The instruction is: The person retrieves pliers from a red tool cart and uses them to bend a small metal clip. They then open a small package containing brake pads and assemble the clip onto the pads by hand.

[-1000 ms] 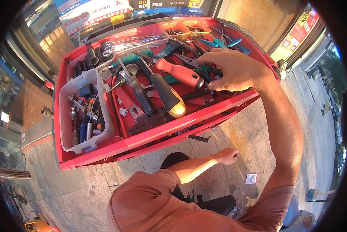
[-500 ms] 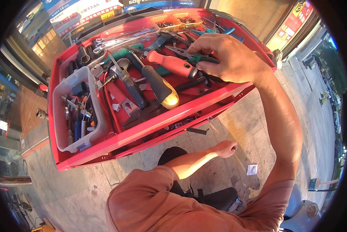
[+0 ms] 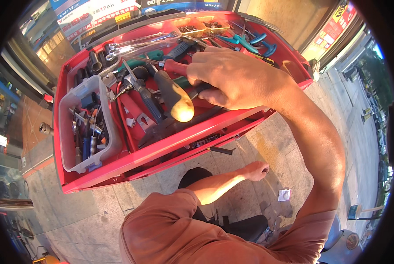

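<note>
Head view is showing the right hand (image 3: 238,79) reaching into an open red toolbox (image 3: 170,149), its fingers (image 3: 205,90) curling together around a dark tool handle (image 3: 196,89) among the tools; what tool that handle belongs to I cannot tell. Just beside the fingers, a screwdriver with a black and yellow handle (image 3: 175,97) is lying in the tray, and a red-handled tool (image 3: 176,67) is lying just above it. A clear plastic bin (image 3: 69,132) of small parts is sitting at the toolbox's left end. Lower down, the left hand (image 3: 256,170) is hanging over the paved floor (image 3: 87,211) with its fingers closed in a loose fist, holding nothing visible.
</note>
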### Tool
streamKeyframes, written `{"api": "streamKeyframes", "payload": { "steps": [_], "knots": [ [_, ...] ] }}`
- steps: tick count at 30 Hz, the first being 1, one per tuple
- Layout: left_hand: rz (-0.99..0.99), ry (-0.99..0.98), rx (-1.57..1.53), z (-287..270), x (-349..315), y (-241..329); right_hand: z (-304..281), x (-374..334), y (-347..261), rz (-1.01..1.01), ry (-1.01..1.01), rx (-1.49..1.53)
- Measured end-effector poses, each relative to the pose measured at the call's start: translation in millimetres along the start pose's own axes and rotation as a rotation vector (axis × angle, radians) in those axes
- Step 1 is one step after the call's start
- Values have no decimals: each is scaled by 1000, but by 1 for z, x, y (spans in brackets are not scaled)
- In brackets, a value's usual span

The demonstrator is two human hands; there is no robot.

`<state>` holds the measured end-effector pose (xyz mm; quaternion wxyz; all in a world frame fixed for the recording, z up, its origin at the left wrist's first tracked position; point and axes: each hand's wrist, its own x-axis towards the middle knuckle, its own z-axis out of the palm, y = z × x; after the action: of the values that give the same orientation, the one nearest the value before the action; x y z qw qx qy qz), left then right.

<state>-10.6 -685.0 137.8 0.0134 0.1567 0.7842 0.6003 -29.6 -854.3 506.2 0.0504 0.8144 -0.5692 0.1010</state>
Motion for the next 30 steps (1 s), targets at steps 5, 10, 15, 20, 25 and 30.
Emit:
{"api": "streamKeyframes", "payload": {
  "steps": [5,10,15,20,25,30],
  "knots": [
    [1,-28,-45,5,0,-2,-24,-2,5,33,69,-54],
    [9,-21,-37,13,2,-11,-73,-32,17,22,226,-150],
    [-31,-63,-15,18,8,-19,-82,-157,-2,781,706,287],
    [-357,-109,-540,40,36,-3,4,-347,-87,681,1128,971],
    [-419,-223,-643,109,65,37,135,-484,-241,991,1580,1137],
    [-480,-429,-574,232,73,80,189,-608,-387,1830,1093,927]
  ]
}}
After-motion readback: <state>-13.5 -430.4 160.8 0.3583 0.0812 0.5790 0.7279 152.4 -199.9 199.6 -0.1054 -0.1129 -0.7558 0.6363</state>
